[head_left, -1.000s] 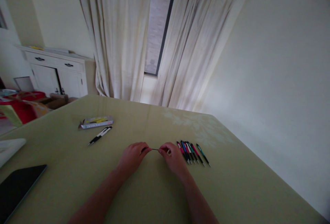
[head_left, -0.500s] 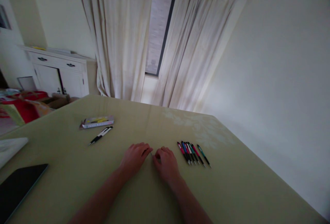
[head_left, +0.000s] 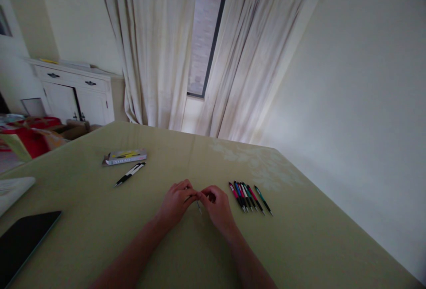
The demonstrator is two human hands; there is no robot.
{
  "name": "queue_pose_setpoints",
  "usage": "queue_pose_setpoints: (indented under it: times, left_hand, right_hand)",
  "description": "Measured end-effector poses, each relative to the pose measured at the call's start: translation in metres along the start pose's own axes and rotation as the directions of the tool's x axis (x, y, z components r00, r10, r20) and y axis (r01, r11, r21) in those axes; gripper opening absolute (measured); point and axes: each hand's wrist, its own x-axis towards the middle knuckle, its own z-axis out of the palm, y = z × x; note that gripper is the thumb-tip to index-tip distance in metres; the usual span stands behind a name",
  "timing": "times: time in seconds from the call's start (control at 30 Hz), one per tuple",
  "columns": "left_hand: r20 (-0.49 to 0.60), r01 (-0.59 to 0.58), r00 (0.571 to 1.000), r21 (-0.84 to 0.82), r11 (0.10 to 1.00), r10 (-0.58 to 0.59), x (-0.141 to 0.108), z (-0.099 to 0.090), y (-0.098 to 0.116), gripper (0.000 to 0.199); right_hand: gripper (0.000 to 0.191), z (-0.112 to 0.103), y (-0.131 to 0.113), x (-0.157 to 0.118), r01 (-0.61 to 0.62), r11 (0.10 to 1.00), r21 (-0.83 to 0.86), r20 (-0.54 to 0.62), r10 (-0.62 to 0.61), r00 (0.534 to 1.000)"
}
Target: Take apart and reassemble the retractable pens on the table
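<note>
Over the middle of the table, the fingertips of my left hand [head_left: 178, 199] and my right hand [head_left: 215, 205] meet in a pinch. From between them a thin stick that looks like a pen refill [head_left: 199, 208] points down toward me; its upper end is hidden by the fingers. To the right of my right hand lies a row of several pens [head_left: 246, 197] with pink, blue, white and green barrels, and one green pen [head_left: 263, 200] lies slightly apart at its end. White-and-black pens [head_left: 130, 174] lie beyond my left hand.
A flat pen box [head_left: 125, 157] sits behind the white-and-black pens. At the left edge of the table [head_left: 173, 253] are a black flat device [head_left: 26, 240] and a white object [head_left: 15, 191]. Curtains [head_left: 159, 58] and a wall [head_left: 359, 103] stand beyond.
My hands have come together, fingertips now meeting, and my right hand has risen slightly. More of the thin stick shows below the fingers. The pens and box have stayed put.
</note>
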Motion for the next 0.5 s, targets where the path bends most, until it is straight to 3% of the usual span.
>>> queue_pose_setpoints:
  times: [0.2, 0.5]
  left_hand:
    - [-0.078, 0.006, 0.997, -0.103, 0.995, -0.014, -0.001, 0.003, 0.0, 0.025]
    - [-0.231, -0.127, 0.971, -0.273, 0.954, 0.063, -0.003, 0.011, -0.005, 0.027]
  right_hand:
    - [0.025, 0.0, 0.0, 0.0, -0.015, 0.999, 0.031, 0.001, 0.015, 1.0]
    - [0.021, 0.005, -0.001, 0.003, -0.137, 0.915, 0.379, 0.134, 0.092, 0.987]
